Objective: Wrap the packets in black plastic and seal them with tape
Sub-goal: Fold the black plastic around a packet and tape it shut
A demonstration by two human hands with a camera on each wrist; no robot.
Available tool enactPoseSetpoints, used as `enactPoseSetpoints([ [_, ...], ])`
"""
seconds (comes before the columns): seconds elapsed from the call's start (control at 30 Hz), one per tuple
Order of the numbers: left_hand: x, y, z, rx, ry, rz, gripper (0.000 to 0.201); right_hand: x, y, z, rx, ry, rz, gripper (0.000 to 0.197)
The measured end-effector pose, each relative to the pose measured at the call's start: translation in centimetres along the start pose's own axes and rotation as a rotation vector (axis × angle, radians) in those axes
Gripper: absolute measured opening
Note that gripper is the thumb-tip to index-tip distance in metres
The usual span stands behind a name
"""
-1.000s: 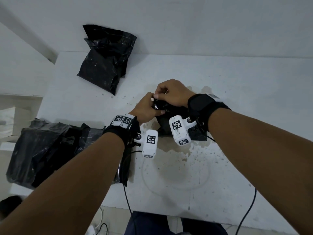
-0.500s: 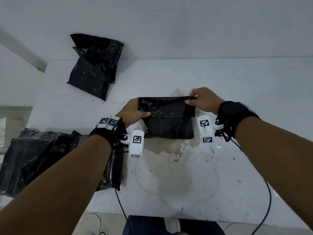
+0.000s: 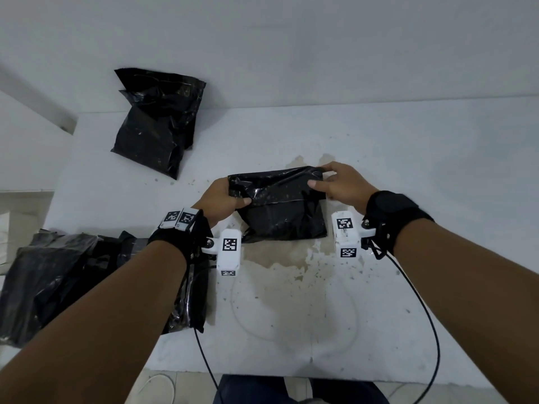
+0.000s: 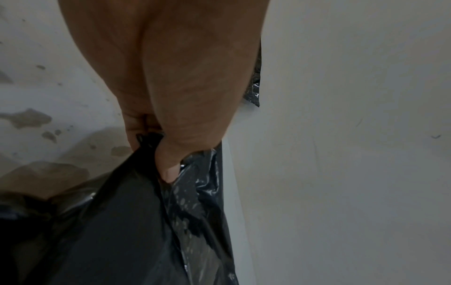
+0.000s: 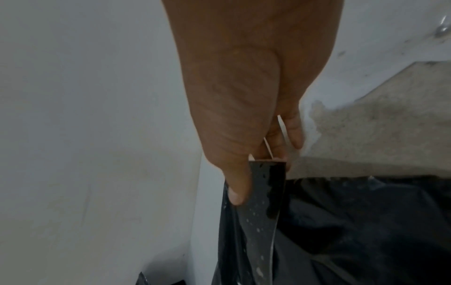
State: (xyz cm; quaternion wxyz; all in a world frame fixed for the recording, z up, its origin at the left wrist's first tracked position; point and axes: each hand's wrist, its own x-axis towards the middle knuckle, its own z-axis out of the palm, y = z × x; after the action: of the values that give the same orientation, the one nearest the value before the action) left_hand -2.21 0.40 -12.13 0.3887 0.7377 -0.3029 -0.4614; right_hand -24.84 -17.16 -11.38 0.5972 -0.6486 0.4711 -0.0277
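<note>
Black film is pinched at both ends of one flap: the left hand (image 3: 220, 196) holds the left corner of the black plastic bag (image 3: 281, 205) between thumb and curled fingers, and the right hand (image 3: 339, 182) pinches the right corner in the same way, thumb on top, fingers underneath. In the left wrist view the film is seen bunched into a tight gather under the thumb; in the right wrist view the edge is held flat and taut.

From the hands outward, the flap is folded toward six o'clock over the bulging lower part of the bag, which lies at the centre of the white table (image 3: 408, 158), on a stained patch. The packet itself is hidden inside.

The plastic is judged thin, light, soft and slippery; it creases at once and would likely spring open if released. A hold at the two corners, with the film kept stretched between them, seems best, and the fold would need to be pressed down before tape is applied. No tape can be seen.

At ten o'clock a wrapped black bundle (image 3: 157, 123) lies well apart; at eight o'clock a heap of black bags (image 3: 58, 275) is lying at the table edge.
</note>
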Motion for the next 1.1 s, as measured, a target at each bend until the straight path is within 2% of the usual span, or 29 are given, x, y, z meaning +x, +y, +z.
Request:
enactPoseSetpoints([
  [0.07,0.0,-0.2,-0.1,0.024,0.013,-0.012,0.033,-0.5,0.6,-0.6,-0.040,0.068,0.004,0.043],
  [0.13,0.1,-0.2,-0.1,0.055,0.038,-0.024,0.034,-1.3,1.2,-1.4,-0.048,0.151,-0.006,0.034],
  [0.23,0.3,0.3,0.2,0.108,0.069,-0.019,0.033,-2.7,2.2,-2.9,-0.036,0.380,-0.004,0.016],
  [0.3,0.5,0.3,0.3,0.154,0.093,-0.027,0.030,-3.9,3.0,-4.0,-0.111,0.559,0.038,0.013],
  [0.37,0.5,0.1,0.3,0.180,0.117,-0.034,0.028,-5.5,4.0,-4.9,-0.250,0.643,0.109,0.015],
  [0.57,0.4,0.5,1.1,0.235,0.167,-0.051,0.023,-8.7,6.5,-5.4,-0.582,0.545,0.370,0.047],
  [0.87,-0.1,-0.2,1.0,0.300,0.179,-0.060,0.042,-9.9,7.1,-2.4,-0.665,0.448,0.377,0.051],
  [0.97,-0.2,0.0,1.3,0.298,0.179,-0.057,0.029,-10.0,7.4,-3.3,-0.635,0.519,0.432,0.052],
  [1.1,-0.1,0.0,1.1,0.319,0.185,-0.033,0.027,-9.9,7.9,-5.6,-0.569,0.547,0.550,0.051],
])
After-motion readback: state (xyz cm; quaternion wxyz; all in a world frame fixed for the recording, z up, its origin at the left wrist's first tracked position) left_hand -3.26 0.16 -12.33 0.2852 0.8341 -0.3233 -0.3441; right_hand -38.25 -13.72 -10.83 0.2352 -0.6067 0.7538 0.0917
